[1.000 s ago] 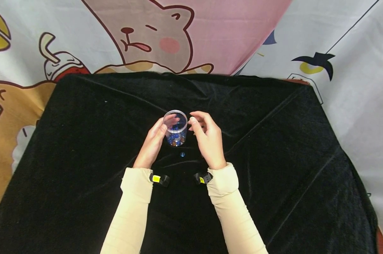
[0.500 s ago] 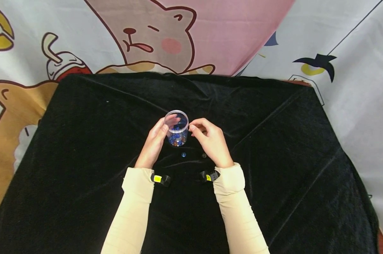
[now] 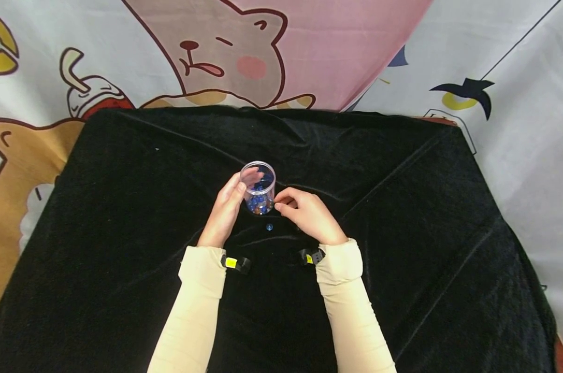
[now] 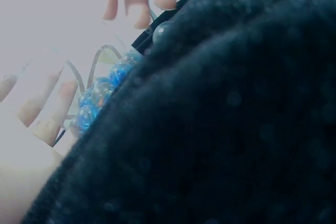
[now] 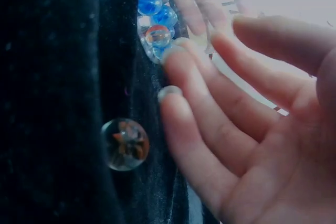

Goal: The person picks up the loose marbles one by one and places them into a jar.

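My left hand (image 3: 221, 212) grips a clear plastic jar (image 3: 261, 192) from its left side, thumb near the rim. Blue and brownish glass marbles (image 3: 259, 203) fill its lower part. My right hand (image 3: 313, 215) is low beside the jar's right side. Its fingers (image 5: 181, 111) are loosely bent, and nothing shows between them in the right wrist view. A loose blue marble (image 3: 269, 227) lies on the cloth just in front of the jar. Another loose marble, clear with an orange-brown swirl (image 5: 126, 144), lies below my right fingertips.
A black velvet cloth (image 3: 146, 217) with shallow creases covers the table. Behind it hangs a printed curtain (image 3: 337, 52) with cartoon animals. Each wrist wears a dark strap with a yellow tag.
My right hand has come down along the jar's right side, from rim height to near its base. The left hand and jar have stayed nearly still.
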`<act>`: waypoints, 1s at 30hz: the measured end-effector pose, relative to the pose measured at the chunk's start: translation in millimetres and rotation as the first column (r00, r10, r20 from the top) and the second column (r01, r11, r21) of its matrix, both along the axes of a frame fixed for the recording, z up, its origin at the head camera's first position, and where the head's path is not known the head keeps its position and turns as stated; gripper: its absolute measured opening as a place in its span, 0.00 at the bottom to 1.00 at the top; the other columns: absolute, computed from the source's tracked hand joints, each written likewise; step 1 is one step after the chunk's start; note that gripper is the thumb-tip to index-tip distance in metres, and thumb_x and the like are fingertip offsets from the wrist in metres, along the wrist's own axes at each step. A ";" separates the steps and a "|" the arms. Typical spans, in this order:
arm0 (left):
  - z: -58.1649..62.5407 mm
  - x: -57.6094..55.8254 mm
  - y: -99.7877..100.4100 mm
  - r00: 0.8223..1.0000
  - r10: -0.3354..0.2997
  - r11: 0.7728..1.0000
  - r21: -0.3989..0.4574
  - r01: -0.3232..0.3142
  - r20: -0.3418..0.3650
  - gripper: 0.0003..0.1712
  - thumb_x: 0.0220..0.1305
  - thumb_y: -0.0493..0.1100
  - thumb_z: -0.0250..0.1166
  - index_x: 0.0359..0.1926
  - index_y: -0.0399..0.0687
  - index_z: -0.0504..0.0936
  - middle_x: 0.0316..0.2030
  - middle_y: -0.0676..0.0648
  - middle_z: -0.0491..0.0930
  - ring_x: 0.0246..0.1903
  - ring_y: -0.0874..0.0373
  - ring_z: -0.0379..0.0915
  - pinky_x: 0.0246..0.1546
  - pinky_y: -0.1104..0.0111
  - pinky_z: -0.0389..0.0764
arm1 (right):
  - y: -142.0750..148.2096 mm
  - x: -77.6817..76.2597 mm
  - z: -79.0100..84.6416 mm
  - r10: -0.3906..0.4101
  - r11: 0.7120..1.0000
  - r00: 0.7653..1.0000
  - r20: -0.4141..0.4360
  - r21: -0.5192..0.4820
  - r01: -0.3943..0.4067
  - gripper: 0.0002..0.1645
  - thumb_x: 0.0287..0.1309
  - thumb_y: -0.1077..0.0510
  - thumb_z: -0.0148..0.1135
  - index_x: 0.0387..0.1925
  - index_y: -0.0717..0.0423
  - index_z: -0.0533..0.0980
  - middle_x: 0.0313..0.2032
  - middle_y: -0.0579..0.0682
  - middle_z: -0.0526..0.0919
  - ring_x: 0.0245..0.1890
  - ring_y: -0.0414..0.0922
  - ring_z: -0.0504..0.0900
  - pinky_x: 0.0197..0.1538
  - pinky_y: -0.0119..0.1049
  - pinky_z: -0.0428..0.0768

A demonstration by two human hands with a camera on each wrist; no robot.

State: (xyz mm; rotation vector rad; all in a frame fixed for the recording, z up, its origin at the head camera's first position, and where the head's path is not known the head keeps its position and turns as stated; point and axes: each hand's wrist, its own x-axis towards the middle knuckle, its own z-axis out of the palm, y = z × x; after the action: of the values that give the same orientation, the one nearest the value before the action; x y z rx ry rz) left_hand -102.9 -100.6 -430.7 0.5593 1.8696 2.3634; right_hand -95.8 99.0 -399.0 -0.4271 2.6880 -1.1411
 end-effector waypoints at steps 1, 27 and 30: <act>2.0 0.8 -0.1 1.000 -0.001 1.000 0.002 0.001 -0.002 0.23 0.69 0.46 0.40 0.61 0.41 0.63 0.57 0.35 0.65 0.59 0.42 0.56 0.59 0.51 0.50 | -0.4 -0.2 -0.7 0.014 1.000 1.000 0.006 0.011 -0.014 0.08 0.56 0.50 0.58 0.38 0.45 0.77 0.29 0.38 0.79 0.29 0.37 0.76 0.37 0.33 0.74; -6.4 -2.9 -1.4 1.000 -0.021 1.000 0.017 0.021 -0.008 0.24 0.69 0.47 0.41 0.61 0.42 0.63 0.57 0.36 0.65 0.59 0.45 0.56 0.60 0.52 0.50 | -24.4 8.3 -6.3 0.235 0.955 0.970 0.061 0.171 -0.242 0.09 0.53 0.50 0.61 0.37 0.46 0.79 0.21 0.38 0.75 0.23 0.36 0.72 0.30 0.32 0.70; -2.0 -1.2 -1.2 1.000 -0.023 1.000 0.015 0.023 0.004 0.22 0.69 0.43 0.39 0.61 0.41 0.62 0.57 0.35 0.64 0.59 0.44 0.55 0.60 0.51 0.49 | -27.5 8.8 -6.1 0.250 0.950 0.966 0.063 0.176 -0.257 0.09 0.52 0.51 0.62 0.36 0.47 0.79 0.20 0.38 0.74 0.22 0.36 0.72 0.29 0.32 0.70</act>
State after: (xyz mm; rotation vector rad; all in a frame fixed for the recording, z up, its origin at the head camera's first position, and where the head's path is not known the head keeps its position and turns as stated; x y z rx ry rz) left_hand -104.1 -101.8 -432.7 0.5728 1.8354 2.3643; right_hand -86.9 71.5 -405.1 -0.6864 2.5792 -0.8152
